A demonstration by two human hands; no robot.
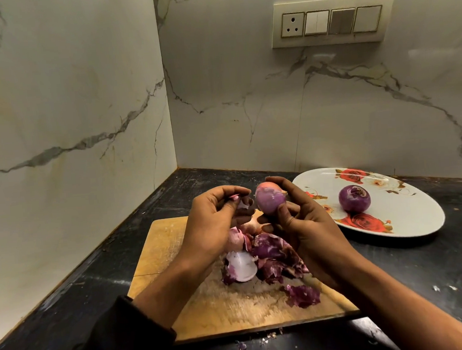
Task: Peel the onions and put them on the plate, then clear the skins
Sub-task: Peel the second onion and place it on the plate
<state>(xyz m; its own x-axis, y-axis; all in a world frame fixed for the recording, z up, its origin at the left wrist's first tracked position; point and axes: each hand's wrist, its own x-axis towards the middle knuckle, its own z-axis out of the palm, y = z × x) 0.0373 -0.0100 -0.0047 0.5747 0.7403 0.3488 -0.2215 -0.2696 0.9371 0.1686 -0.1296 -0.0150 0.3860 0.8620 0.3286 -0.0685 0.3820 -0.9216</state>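
- Head view: your right hand (307, 224) holds the half-peeled onion (270, 201) up above the far end of the cutting board (206, 307), fingers curled over its top and thumb braced on the near side, which leaves the bare purple face turned toward your other hand for stripping.
- Your left hand (216, 219) is just beside that onion, fingertips curled in and pinching a small scrap of skin (44, 210) — correction: the scrap of skin (237, 199) sits between thumb and fingertips, apparently just pulled free.
- A patch of orange-pink outer skin clings to the onion's top, so I judge this one is not yet ready for the plate.
- The pile of skins (265, 257) lies on the middle of the board directly under your hands, likely so the peelings fall in one place and clear in one sweep; one loose piece (304, 295) lies toward the board's near right corner.
- Small flakes are scattered on the dark counter (435, 264) past the board's near edge and off to the right.
- The flowered plate (407, 217) sits at the right of the board, toward the counter's back edge, within easy reach of the holding hand; one peeled onion (354, 198) rests on it.
- The board lies in the counter's back left corner, close to both marble walls (70, 117).
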